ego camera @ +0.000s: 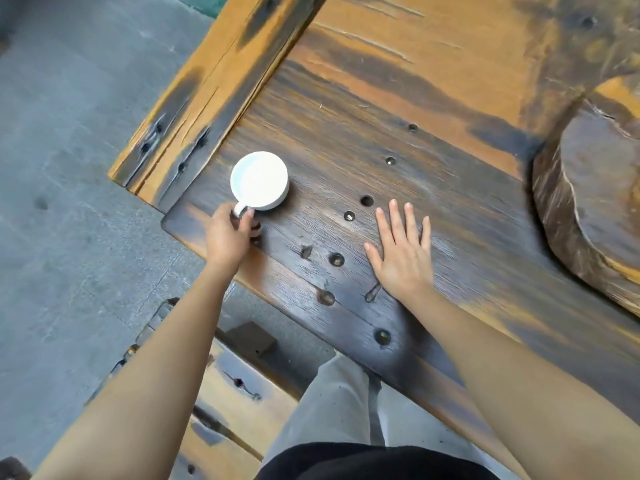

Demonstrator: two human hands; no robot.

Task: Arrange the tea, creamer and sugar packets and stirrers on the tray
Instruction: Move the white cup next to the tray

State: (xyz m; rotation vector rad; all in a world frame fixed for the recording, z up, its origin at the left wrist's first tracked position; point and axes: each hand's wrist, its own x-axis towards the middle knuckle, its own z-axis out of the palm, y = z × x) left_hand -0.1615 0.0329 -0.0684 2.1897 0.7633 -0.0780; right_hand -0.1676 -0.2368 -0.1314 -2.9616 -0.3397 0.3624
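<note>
Left hand (228, 237) pinching round white mug (259, 180) handle, right hand (403, 251) spread flat on rough, holed wooden table (450, 98)

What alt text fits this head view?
A person's left hand grips the handle of a white mug on a dark wooden table. The right hand rests flat, fingers spread, beside it.

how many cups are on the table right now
1. A white cup stands near the table's left corner, its handle held by the left hand. No others show; the view cuts off the table's far side.
</note>
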